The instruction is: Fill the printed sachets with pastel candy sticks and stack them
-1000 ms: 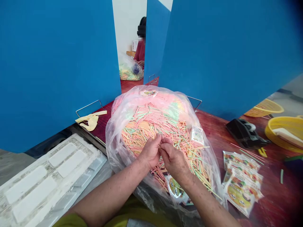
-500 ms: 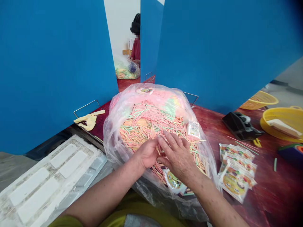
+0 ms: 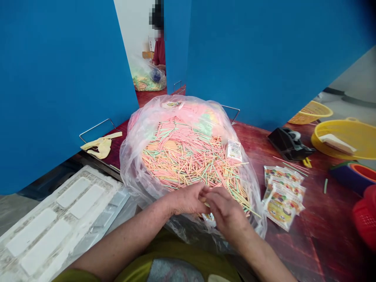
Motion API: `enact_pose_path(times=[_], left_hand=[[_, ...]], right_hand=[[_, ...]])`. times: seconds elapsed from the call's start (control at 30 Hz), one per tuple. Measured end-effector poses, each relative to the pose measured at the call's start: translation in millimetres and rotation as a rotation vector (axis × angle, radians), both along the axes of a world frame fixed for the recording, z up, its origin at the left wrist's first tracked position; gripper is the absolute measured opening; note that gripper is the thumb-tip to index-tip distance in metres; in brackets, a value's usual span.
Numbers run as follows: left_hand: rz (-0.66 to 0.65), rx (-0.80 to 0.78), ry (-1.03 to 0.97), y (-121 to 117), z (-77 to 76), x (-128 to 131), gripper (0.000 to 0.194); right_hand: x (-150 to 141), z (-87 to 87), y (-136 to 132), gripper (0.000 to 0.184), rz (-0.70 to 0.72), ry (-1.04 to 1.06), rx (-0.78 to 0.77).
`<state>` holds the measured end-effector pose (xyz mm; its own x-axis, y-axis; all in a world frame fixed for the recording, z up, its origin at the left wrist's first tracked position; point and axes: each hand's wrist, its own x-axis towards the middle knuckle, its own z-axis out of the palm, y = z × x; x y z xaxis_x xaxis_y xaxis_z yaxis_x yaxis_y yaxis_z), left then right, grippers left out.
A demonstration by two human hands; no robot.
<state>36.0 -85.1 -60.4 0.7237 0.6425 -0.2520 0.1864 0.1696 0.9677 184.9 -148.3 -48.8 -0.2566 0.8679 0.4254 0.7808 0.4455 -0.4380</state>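
Left of a clear plastic bag (image 3: 135, 156), a white moulded tray (image 3: 58, 219) lies at the near edge of the worktop (image 3: 296, 227), with a crumpled yellow cloth (image 3: 100, 147) just beyond it. Behind the bag, through a gap between blue partitions (image 3: 58, 78), a co-worker (image 3: 159, 53) in a red top sits beside a similar bag.

Inside the bag, a loose heap of thin pastel sticks (image 3: 188, 156) in pink, green and orange lies criss-cross, filling its open mouth. At the bag's near edge, the person's left hand (image 3: 185, 199) and right hand (image 3: 226, 213) meet over the sticks, fingers curled and narrowly closed; whether they pinch any sticks is hard to tell. Slow fingertip work seems to suit sticks this fine, as a wide grab could scatter them.

Right of the bag lie printed packets (image 3: 282, 196), a black tape dispenser (image 3: 288, 143) and a yellow basin (image 3: 343, 135).
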Motion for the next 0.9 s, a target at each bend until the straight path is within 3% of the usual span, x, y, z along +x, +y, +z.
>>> enact_pose_path(times=[0.03,0.1,0.17,0.23,0.3,0.4,0.53,0.67,0.77,0.9], left_hand=[[0.049,0.138,0.09,1,2.9,-1,0.039],[0.091,0.468,0.316,4,9.7,2,0.024],[0.065,0.697,0.505,4,12.7,11,0.007],[0.028,0.805,0.614,1,8.5,26,0.02],[0.064,0.856,0.63,-4,-1.5,40,0.027],[0.081,0.807,0.58,0,-14.4,49,0.022],[0.057,0.739,0.595,21,-6.7,39,0.006],[-0.005,0.793,0.642,35,11.1,32,0.009],[0.002,0.817,0.663,31,12.3,34,0.009],[0.039,0.873,0.671,22,4.5,38,0.01]], right_hand=[[10,-2.3,-3,0.02,-0.061,0.012,0.07],[29,-6.1,-7,0.016,-0.199,-0.042,0.122],[43,-10.2,-10,0.017,-0.251,-0.13,0.03],[48,-13.1,-11,0.022,-0.183,-0.177,-0.1],[51,-11.5,-12,0.024,-0.162,-0.158,-0.099],[58,0.7,-12,0.019,-0.221,-0.062,0.028],[56,12.7,-12,0.02,-0.201,-0.009,0.076],[32,-3.7,-3,0.025,-0.184,-0.177,-0.083],[20,-22.1,5,0.027,-0.156,-0.251,-0.206],[28,-31.2,8,0.025,-0.174,-0.044,-0.089]])
